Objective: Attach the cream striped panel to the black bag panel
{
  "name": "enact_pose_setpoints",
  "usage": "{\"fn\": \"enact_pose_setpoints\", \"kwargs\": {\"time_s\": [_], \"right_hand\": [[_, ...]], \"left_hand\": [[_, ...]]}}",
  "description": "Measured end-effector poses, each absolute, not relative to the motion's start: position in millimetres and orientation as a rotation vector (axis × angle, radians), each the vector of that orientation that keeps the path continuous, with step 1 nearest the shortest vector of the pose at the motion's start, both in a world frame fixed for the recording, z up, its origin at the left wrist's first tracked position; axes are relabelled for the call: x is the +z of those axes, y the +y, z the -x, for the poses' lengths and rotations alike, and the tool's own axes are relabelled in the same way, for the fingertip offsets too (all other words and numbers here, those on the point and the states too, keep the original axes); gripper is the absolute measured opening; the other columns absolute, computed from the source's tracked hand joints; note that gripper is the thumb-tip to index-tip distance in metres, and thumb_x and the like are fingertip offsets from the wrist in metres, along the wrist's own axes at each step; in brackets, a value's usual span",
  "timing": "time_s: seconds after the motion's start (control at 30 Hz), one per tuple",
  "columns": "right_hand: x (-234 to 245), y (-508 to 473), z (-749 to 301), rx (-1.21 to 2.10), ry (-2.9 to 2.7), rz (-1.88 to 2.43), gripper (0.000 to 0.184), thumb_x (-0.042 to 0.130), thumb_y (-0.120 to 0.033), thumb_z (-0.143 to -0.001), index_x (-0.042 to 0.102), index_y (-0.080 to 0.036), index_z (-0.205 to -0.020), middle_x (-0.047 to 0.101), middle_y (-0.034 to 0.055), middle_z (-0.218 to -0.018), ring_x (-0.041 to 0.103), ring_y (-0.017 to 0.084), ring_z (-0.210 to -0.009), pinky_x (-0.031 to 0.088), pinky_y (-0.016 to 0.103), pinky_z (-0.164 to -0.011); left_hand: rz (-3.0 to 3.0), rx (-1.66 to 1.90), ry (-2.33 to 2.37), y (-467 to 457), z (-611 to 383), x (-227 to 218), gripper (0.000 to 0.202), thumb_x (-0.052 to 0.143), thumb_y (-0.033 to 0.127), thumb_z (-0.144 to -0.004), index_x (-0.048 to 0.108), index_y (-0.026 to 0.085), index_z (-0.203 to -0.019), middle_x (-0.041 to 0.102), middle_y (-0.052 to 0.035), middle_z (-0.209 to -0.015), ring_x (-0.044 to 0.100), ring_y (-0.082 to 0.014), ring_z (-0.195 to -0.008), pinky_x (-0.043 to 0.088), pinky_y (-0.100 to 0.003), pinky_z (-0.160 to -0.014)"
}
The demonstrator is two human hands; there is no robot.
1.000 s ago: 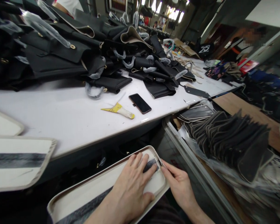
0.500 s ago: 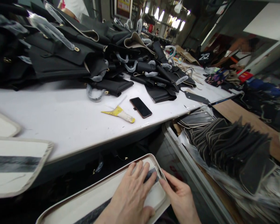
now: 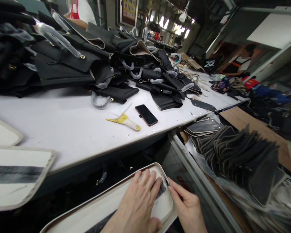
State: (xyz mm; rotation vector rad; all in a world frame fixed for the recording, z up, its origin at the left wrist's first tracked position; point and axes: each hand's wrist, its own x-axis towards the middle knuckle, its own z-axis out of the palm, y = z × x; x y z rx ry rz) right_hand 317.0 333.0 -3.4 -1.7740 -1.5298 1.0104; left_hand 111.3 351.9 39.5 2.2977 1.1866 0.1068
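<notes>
A shallow cream panel (image 3: 109, 202) with a raised rim and a dark stripe down its middle lies low in the view, below the table edge. My left hand (image 3: 138, 202) rests flat on its inner face, fingers spread towards the far right corner. At the right end, my right hand (image 3: 189, 207) pinches the panel's rim between thumb and fingers, near a narrow dark gap along the edge. Whether it also holds something small there is hidden. Another cream panel with a dark stripe (image 3: 16, 191) juts over the table edge at left.
On the white table (image 3: 70, 129) lie a phone (image 3: 146, 115) and a yellow-and-white pointed tool (image 3: 126, 122). Black bags (image 3: 65, 69) with plastic-wrapped handles are heaped behind. At right, a metal-edged bin holds stacked dark panels (image 3: 237, 152). People (image 3: 240, 61) stand further back.
The camera view has shifted slightly, so the table and bags sit a little lower. Both hands keep their places on the panel, the right fingers still pinching its end rim.
</notes>
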Motion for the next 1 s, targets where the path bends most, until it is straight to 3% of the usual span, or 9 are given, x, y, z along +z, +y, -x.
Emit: {"fn": "enact_pose_setpoints", "kwargs": {"time_s": [0.17, 0.4, 0.8, 1.0], "right_hand": [[-2, 333, -317, 0.847, -1.667, 1.723, 0.034, 0.057, -0.039, -0.092, 0.071, -0.022, -0.118, 0.070, 0.0042, -0.117, 0.069, 0.023, -0.105, 0.053, 0.031, -0.098], [0, 336, -310, 0.644, -1.784, 1.663, 0.031, 0.052, -0.031, -0.095, 0.073, -0.017, -0.113, 0.073, 0.0079, -0.111, 0.070, 0.022, -0.100, 0.056, 0.028, -0.092], [4, 337, -306, 0.589, -1.977, 1.587, 0.034, 0.043, -0.023, -0.098, 0.069, -0.017, -0.118, 0.072, 0.0102, -0.113, 0.069, 0.021, -0.103, 0.055, 0.028, -0.093], [10, 339, -305, 0.506, -2.094, 1.545, 0.036, 0.038, -0.018, -0.099, 0.068, -0.010, -0.118, 0.072, 0.0133, -0.112, 0.069, 0.020, -0.104, 0.055, 0.026, -0.093]], "left_hand": [[-2.270, 0.095, 1.189, 352, -110, 41, 0.090, 0.051, 0.071, -0.080, 0.039, 0.011, -0.146, 0.034, -0.0222, -0.153, 0.028, -0.0390, -0.142, 0.017, -0.056, -0.119], [-2.252, 0.113, 1.196, 352, -111, 38, 0.087, 0.050, 0.067, -0.082, 0.034, 0.012, -0.148, 0.028, -0.0213, -0.156, 0.024, -0.0383, -0.144, 0.015, -0.058, -0.119], [-2.246, 0.072, 1.178, 354, -110, 44, 0.089, 0.051, 0.066, -0.082, 0.032, 0.011, -0.149, 0.028, -0.0220, -0.155, 0.023, -0.0391, -0.144, 0.015, -0.058, -0.119], [-2.266, 0.037, 1.149, 352, -112, 37, 0.091, 0.048, 0.068, -0.084, 0.026, 0.010, -0.151, 0.021, -0.0233, -0.157, 0.017, -0.0384, -0.146, 0.013, -0.057, -0.120]]}}
